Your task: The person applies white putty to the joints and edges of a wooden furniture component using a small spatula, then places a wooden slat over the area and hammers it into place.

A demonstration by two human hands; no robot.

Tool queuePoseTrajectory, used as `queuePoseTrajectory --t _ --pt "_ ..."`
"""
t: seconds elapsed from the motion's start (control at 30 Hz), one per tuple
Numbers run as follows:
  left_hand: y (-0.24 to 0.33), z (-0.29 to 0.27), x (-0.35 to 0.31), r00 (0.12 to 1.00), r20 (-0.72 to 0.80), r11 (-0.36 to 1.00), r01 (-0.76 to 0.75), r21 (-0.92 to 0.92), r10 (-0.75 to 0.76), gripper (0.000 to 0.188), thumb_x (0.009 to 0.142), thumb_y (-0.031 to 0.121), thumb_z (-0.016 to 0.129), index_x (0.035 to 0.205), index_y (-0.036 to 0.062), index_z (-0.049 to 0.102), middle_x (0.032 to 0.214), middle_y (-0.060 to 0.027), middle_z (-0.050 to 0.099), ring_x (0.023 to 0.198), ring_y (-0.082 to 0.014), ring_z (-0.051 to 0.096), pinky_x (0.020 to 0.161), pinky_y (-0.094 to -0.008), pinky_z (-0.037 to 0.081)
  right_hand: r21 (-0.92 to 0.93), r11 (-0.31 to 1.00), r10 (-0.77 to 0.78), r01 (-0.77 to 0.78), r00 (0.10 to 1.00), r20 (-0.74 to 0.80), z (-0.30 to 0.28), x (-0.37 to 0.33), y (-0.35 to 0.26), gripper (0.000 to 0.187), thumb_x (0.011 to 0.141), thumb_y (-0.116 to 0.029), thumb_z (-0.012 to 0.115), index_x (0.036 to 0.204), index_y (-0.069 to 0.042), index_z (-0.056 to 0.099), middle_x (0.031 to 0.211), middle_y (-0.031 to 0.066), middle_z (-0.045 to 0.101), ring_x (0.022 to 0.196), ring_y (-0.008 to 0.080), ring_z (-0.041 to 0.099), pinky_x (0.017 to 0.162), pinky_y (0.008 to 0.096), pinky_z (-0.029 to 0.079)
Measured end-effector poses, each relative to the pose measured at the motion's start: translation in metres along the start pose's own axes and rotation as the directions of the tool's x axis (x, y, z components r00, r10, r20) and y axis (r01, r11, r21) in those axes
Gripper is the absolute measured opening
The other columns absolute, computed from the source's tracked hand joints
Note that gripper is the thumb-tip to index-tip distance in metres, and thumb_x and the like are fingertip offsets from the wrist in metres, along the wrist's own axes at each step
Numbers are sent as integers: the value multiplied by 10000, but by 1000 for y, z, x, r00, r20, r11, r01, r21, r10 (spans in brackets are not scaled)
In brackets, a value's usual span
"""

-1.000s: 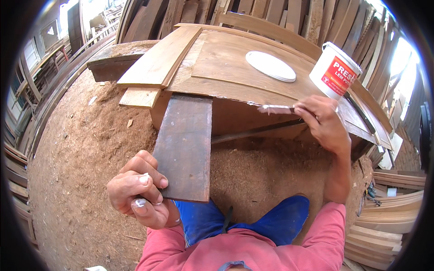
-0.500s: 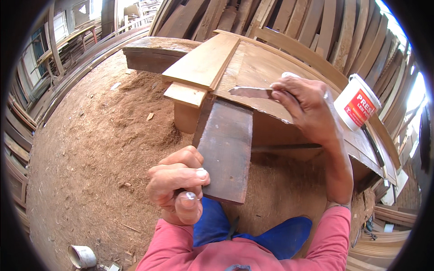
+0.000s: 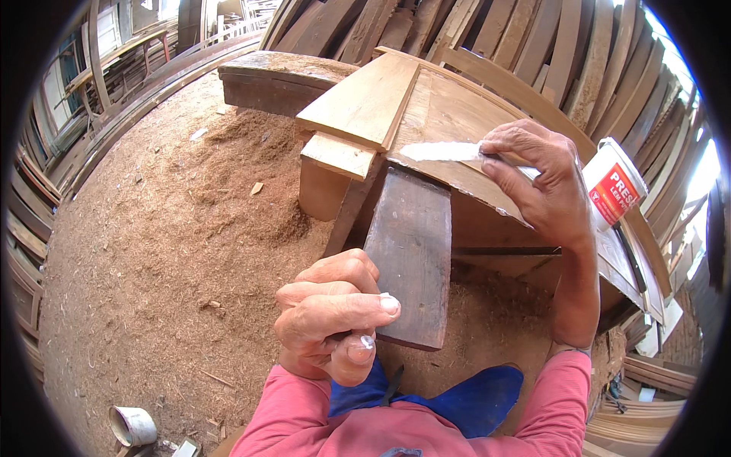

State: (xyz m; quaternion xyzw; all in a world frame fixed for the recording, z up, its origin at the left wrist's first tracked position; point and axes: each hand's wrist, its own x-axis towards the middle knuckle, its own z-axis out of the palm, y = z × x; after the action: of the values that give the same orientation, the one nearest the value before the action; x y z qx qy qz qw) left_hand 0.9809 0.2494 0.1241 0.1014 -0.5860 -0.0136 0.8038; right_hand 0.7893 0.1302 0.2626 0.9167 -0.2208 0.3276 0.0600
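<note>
My right hand point(image 3: 537, 171) pinches a thin flat strip point(image 3: 442, 151) whose upturned face is coated with white paste. The strip points left, just above a light wooden panel point(image 3: 472, 126). White smears show on the right palm. My left hand point(image 3: 327, 316) has its fingers curled in, with white paste on the index fingertip and thumb. Whether anything lies between them is hidden. Its index finger overlaps the lower left edge of a dark wooden plank point(image 3: 411, 259), which reaches from beneath the panel toward me.
A white bucket point(image 3: 613, 183) with a red label stands tilted on the panel's right. A pale board point(image 3: 362, 103) lies across the panel's left end. Sawdust covers the ground point(image 3: 167, 251), where a white pot point(image 3: 133, 426) lies. Timber planks point(image 3: 525, 46) lean at the back.
The strip has turned in my right hand, so its paste-coated face now shows instead of its brown side. The whole view has shifted, and both hands appear farther right.
</note>
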Motion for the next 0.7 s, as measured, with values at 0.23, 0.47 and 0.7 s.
queuePoseTrajectory --t 0.23,0.47,0.7 --pt "-2 2 -1 1000 0 1000 -11 2 11 304 990 344 554 977 43 589 500 59 439 485 -100 464 490 -280 343 -120 987 -103 104 995 10 9 -4 6 130 803 -58 705 929 -27 693 960 102 666 935 301 631 816 402 484" --pt "-3 2 -1 999 -7 999 -41 12 41 286 990 314 546 985 30 581 507 59 436 484 -96 458 489 -279 337 -266 942 -199 207 978 57 27 4 -1 116 790 -68 710 900 -61 675 948 78 663 893 285 608 788 403 466" --pt "-2 2 -1 1000 -11 1000 -26 17 26 273 988 300 543 990 29 580 509 61 435 487 -92 455 496 -279 331 -175 967 -177 183 983 51 4 -9 9 118 784 -60 716 893 -58 672 896 72 660 875 289 609 795 405 469"
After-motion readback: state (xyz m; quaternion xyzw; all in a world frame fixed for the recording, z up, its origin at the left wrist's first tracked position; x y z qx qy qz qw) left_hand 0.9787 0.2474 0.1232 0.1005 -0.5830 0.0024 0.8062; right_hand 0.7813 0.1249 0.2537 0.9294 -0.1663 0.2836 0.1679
